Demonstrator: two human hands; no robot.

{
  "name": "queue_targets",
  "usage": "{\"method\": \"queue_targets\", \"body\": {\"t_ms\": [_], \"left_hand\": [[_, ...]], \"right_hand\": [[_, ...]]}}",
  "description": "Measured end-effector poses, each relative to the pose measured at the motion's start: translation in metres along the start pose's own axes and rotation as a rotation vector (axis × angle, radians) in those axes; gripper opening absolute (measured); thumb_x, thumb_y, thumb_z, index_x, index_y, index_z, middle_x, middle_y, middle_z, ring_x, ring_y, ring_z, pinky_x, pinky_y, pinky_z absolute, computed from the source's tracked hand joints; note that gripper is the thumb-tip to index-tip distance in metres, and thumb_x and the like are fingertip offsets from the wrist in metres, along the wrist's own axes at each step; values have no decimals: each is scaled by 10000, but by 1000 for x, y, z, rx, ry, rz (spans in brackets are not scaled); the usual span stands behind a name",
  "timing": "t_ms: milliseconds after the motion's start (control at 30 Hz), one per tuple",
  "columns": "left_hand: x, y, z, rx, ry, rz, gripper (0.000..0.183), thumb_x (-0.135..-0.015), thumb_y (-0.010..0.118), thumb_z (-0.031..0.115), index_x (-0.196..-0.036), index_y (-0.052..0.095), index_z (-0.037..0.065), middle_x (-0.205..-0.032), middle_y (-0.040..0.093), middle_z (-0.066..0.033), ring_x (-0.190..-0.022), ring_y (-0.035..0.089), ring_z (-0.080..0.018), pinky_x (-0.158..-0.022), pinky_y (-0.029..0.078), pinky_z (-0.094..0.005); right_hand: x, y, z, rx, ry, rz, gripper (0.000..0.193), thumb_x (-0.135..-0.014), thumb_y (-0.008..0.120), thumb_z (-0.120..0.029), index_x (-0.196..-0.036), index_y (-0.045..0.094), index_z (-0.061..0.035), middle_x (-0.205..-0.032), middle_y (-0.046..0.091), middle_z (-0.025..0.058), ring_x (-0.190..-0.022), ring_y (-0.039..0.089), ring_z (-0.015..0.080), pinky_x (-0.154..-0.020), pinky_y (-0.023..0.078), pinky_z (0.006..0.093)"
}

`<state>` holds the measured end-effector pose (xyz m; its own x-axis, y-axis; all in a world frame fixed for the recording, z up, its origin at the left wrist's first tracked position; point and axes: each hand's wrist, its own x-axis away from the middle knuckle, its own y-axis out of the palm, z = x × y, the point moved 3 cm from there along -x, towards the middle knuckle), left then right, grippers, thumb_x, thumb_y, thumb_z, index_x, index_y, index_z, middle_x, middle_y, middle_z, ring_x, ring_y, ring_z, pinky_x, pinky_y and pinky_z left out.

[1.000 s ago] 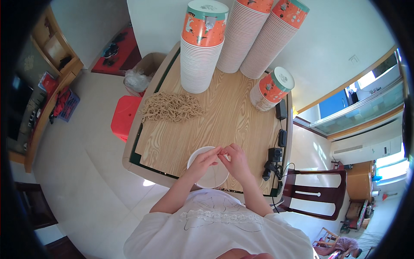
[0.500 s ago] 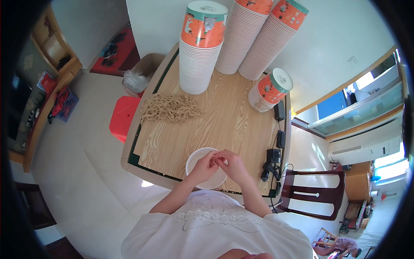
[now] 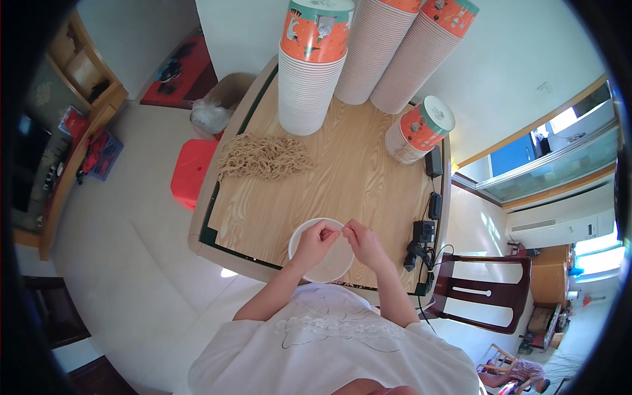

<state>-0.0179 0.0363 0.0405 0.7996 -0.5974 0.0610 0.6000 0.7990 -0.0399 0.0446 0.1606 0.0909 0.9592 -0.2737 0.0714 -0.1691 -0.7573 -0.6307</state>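
Note:
A round white bowl-like container point(image 3: 324, 271) stands at the table's near edge, in front of my body. Over it, my left hand point(image 3: 317, 239) is closed, thumb and fingertips pinched together. Close on its right, my right hand point(image 3: 364, 242) is pinched too, its fingertips almost meeting the left ones. Whatever lies between the fingertips is too small to make out. Beyond the hands, a tangled heap of beige string-like strands point(image 3: 263, 157) lies on the left of the wood-grain table point(image 3: 355, 178).
Tall stacks of paper tubs point(image 3: 313, 79), orange and green, stand at the back; a short stack point(image 3: 420, 128) is at the right. Black adapters and cables point(image 3: 424, 232) line the right edge. A red stool point(image 3: 193, 172) is left, a dark wooden chair point(image 3: 484, 293) right.
My hands have drawn slightly apart; before, they were clasped together over the white container. The whole view has shifted a little, so the table appears slightly higher and further right.

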Motion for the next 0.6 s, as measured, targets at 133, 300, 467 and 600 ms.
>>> {"method": "queue_targets", "body": {"t_ms": [133, 300, 467, 600], "left_hand": [[0, 3, 1, 40, -1, 10, 66, -766, 606, 56, -759, 552, 18, -588, 461, 25, -531, 394, -39, -468, 326, -203], [-2, 3, -8, -178, 21, 54, 78, -748, 615, 71, -755, 555, 21, -561, 466, -10, -504, 411, -77, -465, 344, -232], [-6, 11, -34, -361, 48, 138, 120, -728, 630, 112, -729, 548, 25, -597, 537, -71, -524, 512, -170, -496, 408, -298], [-8, 16, -40, -377, -28, 108, 121, -733, 596, 136, -719, 521, 42, -698, 566, -97, -623, 560, -245, -557, 442, -359]], "right_hand": [[-1, 5, 10, 61, 66, -31, 222, -860, 478, -193, -777, 510, 10, -640, 518, 161, -602, 531, 275, -568, 416, 336], [-8, 4, 41, -26, 158, 102, 220, -844, 503, -228, -799, 548, -18, -695, 563, 183, -661, 561, 344, -567, 436, 370], [-13, 4, 65, 1, 172, 182, 160, -823, 538, -199, -835, 576, -44, -699, 591, 132, -648, 588, 270, -568, 448, 340], [-14, 14, 75, -32, 162, 95, 128, -809, 555, -132, -892, 603, -47, -734, 615, 101, -667, 593, 186, -601, 462, 282]]}}
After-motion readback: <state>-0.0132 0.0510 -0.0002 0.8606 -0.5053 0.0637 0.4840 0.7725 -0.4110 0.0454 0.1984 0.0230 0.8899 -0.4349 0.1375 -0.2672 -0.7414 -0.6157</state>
